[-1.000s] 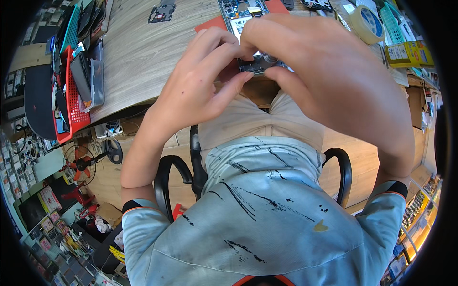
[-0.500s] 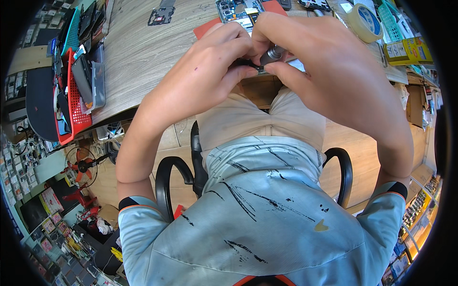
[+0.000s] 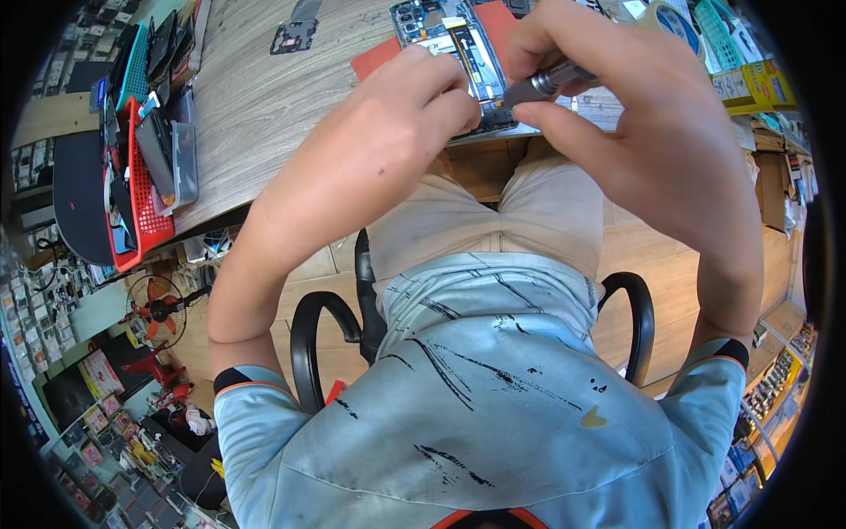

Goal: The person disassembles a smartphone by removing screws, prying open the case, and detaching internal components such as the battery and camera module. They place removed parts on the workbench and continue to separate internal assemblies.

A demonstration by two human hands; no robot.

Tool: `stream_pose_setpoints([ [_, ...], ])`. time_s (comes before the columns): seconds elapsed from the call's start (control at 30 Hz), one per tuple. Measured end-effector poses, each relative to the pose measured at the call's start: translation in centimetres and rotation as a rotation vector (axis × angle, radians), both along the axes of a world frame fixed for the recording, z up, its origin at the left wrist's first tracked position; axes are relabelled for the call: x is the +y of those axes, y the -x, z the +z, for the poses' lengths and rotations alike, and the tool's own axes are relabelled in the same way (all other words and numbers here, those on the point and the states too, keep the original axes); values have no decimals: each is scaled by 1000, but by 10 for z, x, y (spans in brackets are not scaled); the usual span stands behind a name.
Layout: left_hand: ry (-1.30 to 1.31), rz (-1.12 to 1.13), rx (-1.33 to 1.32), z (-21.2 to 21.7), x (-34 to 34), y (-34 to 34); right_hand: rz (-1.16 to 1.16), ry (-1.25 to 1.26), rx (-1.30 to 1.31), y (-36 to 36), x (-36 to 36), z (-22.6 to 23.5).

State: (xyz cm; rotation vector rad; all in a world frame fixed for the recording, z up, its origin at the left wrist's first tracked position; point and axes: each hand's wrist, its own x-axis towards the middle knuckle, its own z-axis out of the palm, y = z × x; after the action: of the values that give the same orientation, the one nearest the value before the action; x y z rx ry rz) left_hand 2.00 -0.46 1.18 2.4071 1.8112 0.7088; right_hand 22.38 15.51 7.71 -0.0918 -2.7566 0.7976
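Note:
An opened phone (image 3: 432, 42) lies on a red mat (image 3: 374, 58) near the table's front edge, its circuit board and battery exposed. A dark flex cable strip (image 3: 464, 44) runs along it. My left hand (image 3: 401, 115) has its fingers curled closed at the phone's lower left edge; its thumb is mostly hidden. In my right hand (image 3: 617, 84), a pry knife (image 3: 548, 81) with a grey metal handle is gripped between thumb and fingers. The knife's broad flat blade points left and lies close to the phone's lower right side; whether it touches cannot be made out.
A detached phone cover plate (image 3: 293, 35) rests on the wooden table (image 3: 238, 97) at the far left. Red (image 3: 145, 225) and teal baskets with phones stand at the left edge. Tape (image 3: 661, 22) and a yellow box (image 3: 753, 86) sit at the right. Chair armrests flank me.
My hands have moved apart at the phone's lower end. The right hand has shifted right with the pry knife, whose blade now shows, and more of the phone and its flex cable is uncovered.

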Motion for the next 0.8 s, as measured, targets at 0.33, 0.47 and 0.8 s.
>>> stream_pose_setpoints([
  [0.33,67,45,386,15,-7,-27,-24,42,58,-9,9,-7],
  [0.47,96,33,368,17,-2,-24,-31,57,77,-11,11,-10],
  [0.8,-84,-32,517,14,8,-23,-49,71,97,-17,17,-9],
])
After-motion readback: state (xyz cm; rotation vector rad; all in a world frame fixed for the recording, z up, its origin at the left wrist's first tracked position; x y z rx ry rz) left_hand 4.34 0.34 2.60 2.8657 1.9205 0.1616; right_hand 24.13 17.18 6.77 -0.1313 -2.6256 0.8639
